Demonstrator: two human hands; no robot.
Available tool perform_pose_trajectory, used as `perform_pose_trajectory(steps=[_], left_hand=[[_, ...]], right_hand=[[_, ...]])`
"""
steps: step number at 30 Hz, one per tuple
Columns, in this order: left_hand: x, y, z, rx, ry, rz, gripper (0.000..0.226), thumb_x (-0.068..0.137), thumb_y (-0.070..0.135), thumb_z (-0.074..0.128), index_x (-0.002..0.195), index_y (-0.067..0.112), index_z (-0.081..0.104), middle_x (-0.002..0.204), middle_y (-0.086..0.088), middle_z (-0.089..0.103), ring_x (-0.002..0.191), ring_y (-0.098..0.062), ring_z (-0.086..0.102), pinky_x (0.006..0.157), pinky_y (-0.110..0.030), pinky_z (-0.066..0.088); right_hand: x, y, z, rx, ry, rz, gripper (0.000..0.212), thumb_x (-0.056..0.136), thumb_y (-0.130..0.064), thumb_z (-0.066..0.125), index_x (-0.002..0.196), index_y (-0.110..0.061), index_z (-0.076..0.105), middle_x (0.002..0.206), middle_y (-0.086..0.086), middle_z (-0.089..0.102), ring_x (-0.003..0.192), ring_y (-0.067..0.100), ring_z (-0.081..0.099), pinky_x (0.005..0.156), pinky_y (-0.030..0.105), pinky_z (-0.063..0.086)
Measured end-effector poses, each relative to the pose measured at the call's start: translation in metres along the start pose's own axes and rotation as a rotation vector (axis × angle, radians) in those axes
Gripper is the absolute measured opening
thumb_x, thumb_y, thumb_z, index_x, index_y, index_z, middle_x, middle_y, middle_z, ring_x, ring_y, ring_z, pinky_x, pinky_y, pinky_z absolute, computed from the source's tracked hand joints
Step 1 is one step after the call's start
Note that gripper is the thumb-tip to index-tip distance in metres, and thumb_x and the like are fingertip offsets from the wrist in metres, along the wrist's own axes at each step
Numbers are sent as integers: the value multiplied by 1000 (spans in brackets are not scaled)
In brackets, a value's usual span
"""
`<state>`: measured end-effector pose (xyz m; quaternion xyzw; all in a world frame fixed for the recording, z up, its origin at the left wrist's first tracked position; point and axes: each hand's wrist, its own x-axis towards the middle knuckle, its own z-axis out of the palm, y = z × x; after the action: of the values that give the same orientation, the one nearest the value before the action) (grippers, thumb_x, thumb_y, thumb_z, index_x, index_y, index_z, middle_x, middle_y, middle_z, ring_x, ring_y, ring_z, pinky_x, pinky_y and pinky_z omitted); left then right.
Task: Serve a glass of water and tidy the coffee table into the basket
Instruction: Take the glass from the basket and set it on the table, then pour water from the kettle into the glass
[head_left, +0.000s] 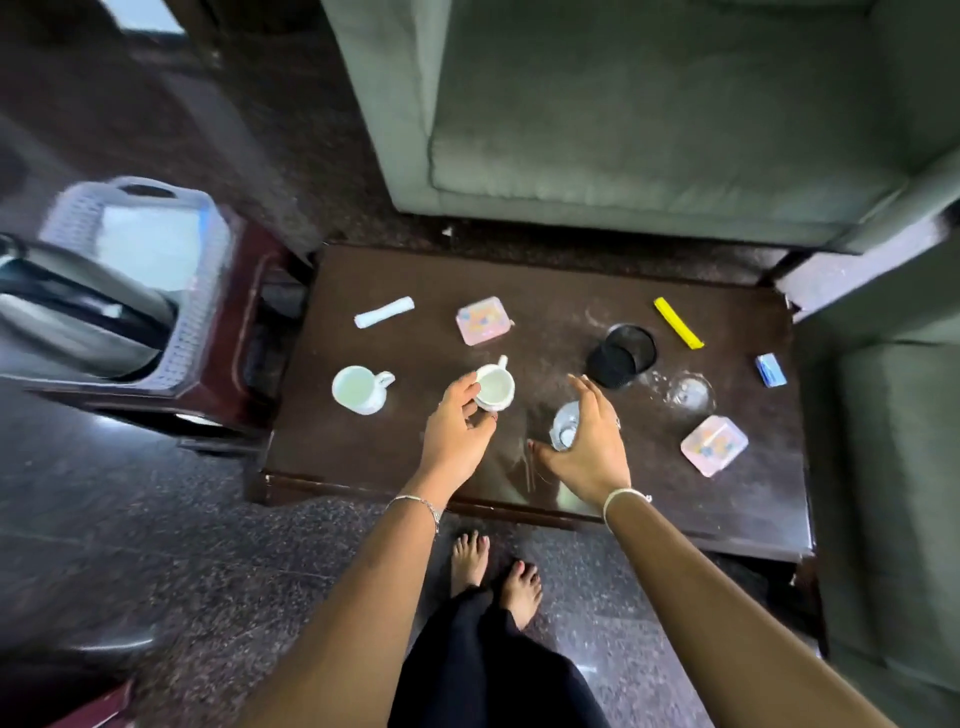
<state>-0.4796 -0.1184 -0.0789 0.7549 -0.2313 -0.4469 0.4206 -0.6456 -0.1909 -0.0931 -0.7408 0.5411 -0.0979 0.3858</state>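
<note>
**Head view**

The left hand (457, 421) is gripping the cup (496, 387), with its fingers curling round the near-left wall and rim. The cup is standing upright on the bench (363, 457), just left of centre. Its mouth is facing up and its handle is pointing away from the person, toward the sofa (649, 130).

The right hand (584, 452) is spreading round the bottle (565, 428). The fingers are lying nearly straight, the thumb is set wide, and the bottle is standing in the gap between them. Whether the skin is touching the bottle cannot be told. The bottle is standing upright near the front edge, so its long axis is running vertically and its cap is facing the camera.

The glass (688, 392) is standing upright to the right of the bottle, apart from both hands. Its fill level cannot be told. The basket (62, 223) is sitting mouth up on a low stand to the left of the bench. Its long axis is running roughly away from the person.

**Step in hand (judgement)**

The person appears to be taking up the cup and the bottle together. It cannot be settled here whether the bottle is going to the glass or to the basket.

**Next move (judgement)**

- The right hand needs to close firmly on the bottle.
- Both items need lifting straight up and keeping upright.
- The cup then needs carrying left to the basket.
</note>
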Motion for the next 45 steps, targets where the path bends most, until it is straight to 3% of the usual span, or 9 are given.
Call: perform_pose_trajectory(steps=[4,10,15,22,24,28,34,38,45], left_hand=[[-19,17,-60,-140,113,17,55,90,1,61,140,12,42,141,-8,50,121,-16,53,85,-9,45],[-28,22,-162,-286,365,36,47,89,-2,60,132,10,48,135,-12,55,120,-23,56,106,-35,43],[-10,15,-257,-362,532,2,46,89,-2,59,133,5,47,136,-13,54,117,-20,55,96,-25,43],[43,21,-362,-340,784,-35,54,85,8,67,135,4,44,131,-18,53,119,-26,53,105,-35,42],[59,21,-379,-355,782,-82,60,84,18,71,135,3,44,133,-12,53,123,-22,51,109,-36,39],[86,17,-393,-543,693,-210,46,85,32,70,119,12,47,116,-2,60,111,-18,57,102,-33,44],[108,7,-405,-813,653,-270,21,90,33,64,90,14,53,75,4,58,65,-4,57,60,-17,42],[110,2,-411,-904,622,-261,21,89,34,66,79,18,56,73,6,64,73,-6,63,71,-21,48],[106,-3,-421,-1013,572,-273,44,89,47,60,106,7,67,88,-5,70,89,-19,67,90,-37,51]], right_hand=[[1,-62,10,-15,-40,-76,89,72,-27,82,147,-17,35,155,5,34,145,22,26,118,32,21],[20,-156,51,20,-123,-211,59,80,-21,76,134,-15,51,136,4,52,130,22,47,110,32,35],[51,-246,111,122,-226,-269,35,85,-15,69,119,-18,62,120,-3,63,116,18,59,103,38,45],[90,-365,205,209,-342,-377,26,85,-8,67,109,-19,65,106,-1,68,94,10,65,88,20,51],[100,-389,227,204,-383,-382,28,85,-9,65,109,-24,64,106,-5,68,90,-1,62,78,5,44],[115,-416,259,224,-461,-363,28,86,-15,62,112,-27,62,107,-11,66,93,-3,62,77,9,44],[125,-425,296,234,-548,-329,13,96,-22,55,103,-32,61,95,-17,67,85,-11,61,73,3,43],[125,-430,316,252,-580,-265,18,99,-26,47,88,-35,58,89,-14,67,87,2,64,79,20,49],[121,-449,339,280,-555,-186,37,94,-60,41,85,-26,53,81,-8,68,75,4,66,69,24,50]])
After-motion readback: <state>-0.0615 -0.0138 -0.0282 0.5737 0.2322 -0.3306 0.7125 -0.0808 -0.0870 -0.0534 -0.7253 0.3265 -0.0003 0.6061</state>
